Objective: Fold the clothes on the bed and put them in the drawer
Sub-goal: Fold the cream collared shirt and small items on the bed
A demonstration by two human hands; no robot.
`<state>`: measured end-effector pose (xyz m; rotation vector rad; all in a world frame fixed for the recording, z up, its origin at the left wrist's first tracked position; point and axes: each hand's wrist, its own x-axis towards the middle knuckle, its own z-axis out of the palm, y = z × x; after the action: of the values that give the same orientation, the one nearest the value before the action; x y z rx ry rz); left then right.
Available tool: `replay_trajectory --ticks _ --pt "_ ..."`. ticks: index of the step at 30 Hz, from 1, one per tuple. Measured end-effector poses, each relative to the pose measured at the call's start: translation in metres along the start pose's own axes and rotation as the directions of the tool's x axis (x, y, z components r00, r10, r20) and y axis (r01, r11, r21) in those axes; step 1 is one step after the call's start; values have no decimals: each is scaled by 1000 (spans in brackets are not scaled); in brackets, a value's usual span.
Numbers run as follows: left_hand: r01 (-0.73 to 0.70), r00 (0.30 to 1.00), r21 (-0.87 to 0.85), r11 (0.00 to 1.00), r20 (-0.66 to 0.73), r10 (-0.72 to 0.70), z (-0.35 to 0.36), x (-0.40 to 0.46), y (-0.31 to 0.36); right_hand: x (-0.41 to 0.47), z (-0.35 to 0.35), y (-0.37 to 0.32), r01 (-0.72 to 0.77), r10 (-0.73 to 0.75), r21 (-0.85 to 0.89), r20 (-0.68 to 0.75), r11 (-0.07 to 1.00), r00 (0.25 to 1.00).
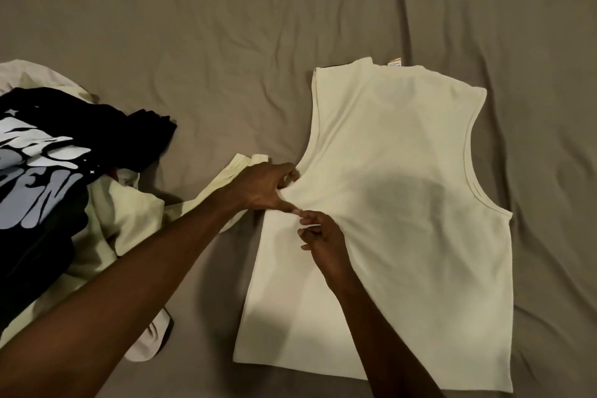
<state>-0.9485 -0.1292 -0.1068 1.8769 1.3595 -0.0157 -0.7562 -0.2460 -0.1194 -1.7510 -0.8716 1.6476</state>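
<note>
A cream sleeveless top [403,203] lies flat on the bed, neck end away from me, with a small label showing at its collar. Its left armhole edge is bunched where both hands meet. My left hand [265,187] pinches the fabric at that armhole, fingers curled into the cloth. Just below it, my right hand [319,233] pinches the same gathered edge between curled fingers. A pile of unfolded clothes sits at the left: a black T-shirt with white and grey lettering [35,178] on top of pale cream garments [129,220].
The bed is covered by a wrinkled grey-brown sheet [226,42] that fills the view. No drawer is in view.
</note>
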Motion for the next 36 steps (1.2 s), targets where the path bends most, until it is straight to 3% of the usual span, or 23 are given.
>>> replay_trajectory --ticks 6,12,17,20,23,25,28,31,34,36 --pt "48 975 -117 992 -210 -72 -13 -15 -30 1 1 10 57 -56 -38 20 998 998" --pt "236 946 -40 971 -219 -239 -9 -15 -18 3 0 13 109 -105 -104 44 989 994" --pt "403 879 -25 915 -267 -395 -1 -9 6 0 -8 8 81 -70 -83 121 993 990" --pt "368 825 -49 928 -444 -351 5 4 21 -1 -22 -6 -4 6 -10 164 1000 986" --pt "279 725 -190 941 -601 -336 2 34 41 15 -67 -20 95 -95 -38 -3 995 995" --pt "229 683 -398 888 -584 -438 -6 65 56 36 -113 -32 196 -219 -144 -170 970 961" --pt "144 671 -614 776 -516 -533 -26 116 73 79 -191 -57 194 -314 -319 -385 928 868" --pt "200 656 -618 760 -492 -572 -46 165 69 132 -262 -78 137 -367 -433 -507 891 780" --pt "296 633 -533 793 -513 -581 -58 200 59 178 -304 -95 107 -425 -574 -455 812 782" --pt "308 616 -502 809 -542 -571 -62 217 55 196 -316 -108 145 -448 -580 -424 802 787"
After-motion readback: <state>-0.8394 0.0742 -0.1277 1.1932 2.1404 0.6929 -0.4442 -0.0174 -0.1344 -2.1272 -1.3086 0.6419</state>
